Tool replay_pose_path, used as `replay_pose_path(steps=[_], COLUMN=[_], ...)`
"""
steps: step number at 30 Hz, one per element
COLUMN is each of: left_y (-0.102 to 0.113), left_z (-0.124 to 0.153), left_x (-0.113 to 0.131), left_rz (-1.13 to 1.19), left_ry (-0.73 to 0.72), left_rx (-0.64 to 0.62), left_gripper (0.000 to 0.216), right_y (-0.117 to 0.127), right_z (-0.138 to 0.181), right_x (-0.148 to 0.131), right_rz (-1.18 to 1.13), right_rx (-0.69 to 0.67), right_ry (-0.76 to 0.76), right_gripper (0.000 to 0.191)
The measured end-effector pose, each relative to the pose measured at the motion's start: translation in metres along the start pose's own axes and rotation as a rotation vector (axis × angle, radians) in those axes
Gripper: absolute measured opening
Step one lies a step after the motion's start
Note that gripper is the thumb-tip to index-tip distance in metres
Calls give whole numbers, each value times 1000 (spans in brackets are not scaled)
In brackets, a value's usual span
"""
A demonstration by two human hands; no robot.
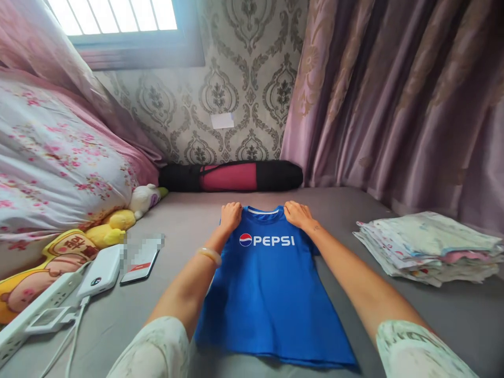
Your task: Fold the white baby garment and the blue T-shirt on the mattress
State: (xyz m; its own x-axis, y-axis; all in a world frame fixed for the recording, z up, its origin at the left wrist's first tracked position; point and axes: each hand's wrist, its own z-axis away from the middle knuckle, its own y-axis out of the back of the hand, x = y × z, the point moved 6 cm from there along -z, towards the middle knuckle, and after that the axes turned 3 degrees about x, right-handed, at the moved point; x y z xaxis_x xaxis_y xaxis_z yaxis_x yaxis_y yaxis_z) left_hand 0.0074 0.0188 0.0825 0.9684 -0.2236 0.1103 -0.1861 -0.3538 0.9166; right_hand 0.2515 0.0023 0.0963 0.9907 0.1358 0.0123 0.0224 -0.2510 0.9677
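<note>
A blue T-shirt (268,299) with a PEPSI print lies front up on the grey bed sheet, its collar at the far end and its hem toward me. My left hand (231,216) has its fingers closed on the shirt's left shoulder, beside the collar. On the opposite shoulder, my right hand (298,214) grips the fabric in the same way. Both forearms reach along the sides of the shirt and cover parts of its sleeves. A pale bangle (210,256) is on my left wrist.
On the right is a stack of folded cloths (429,244). A phone (142,262), a white power bank (100,270), a power strip (43,307) with cables and plush toys (108,226) lie left. A black and red roll bag (230,176) rests along the wall.
</note>
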Motion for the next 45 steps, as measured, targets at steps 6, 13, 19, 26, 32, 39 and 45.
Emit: replay_pose_path(steps=[6, 13, 19, 26, 32, 39, 45], left_y=[-26, -44, -57, -84, -97, -102, -104], left_z=[-10, -30, -57, -72, -76, -81, -81], left_x=[-13, -23, -34, -48, -54, -53, -54], left_rz=[13, 20, 26, 135, 199, 351, 301], left_ry=[16, -14, 12, 86, 147, 128, 150], left_rx=[14, -11, -12, -176, -316, -298, -140], left_gripper=[31, 32, 31, 29, 33, 35, 32], right_y=[-28, -55, -65, -83, -97, -107, -102], right_z=[-13, -35, -64, -76, -82, -94, -90], right_x=[3, 4, 6, 7, 12, 10, 9], right_rz=[30, -4, -31, -54, -171, -316, -320], right_rx=[19, -64, -53, -78, -157, -168, -135], right_ry=[13, 33, 58, 69, 77, 83, 22], right_gripper=[40, 40, 38, 39, 33, 28, 32])
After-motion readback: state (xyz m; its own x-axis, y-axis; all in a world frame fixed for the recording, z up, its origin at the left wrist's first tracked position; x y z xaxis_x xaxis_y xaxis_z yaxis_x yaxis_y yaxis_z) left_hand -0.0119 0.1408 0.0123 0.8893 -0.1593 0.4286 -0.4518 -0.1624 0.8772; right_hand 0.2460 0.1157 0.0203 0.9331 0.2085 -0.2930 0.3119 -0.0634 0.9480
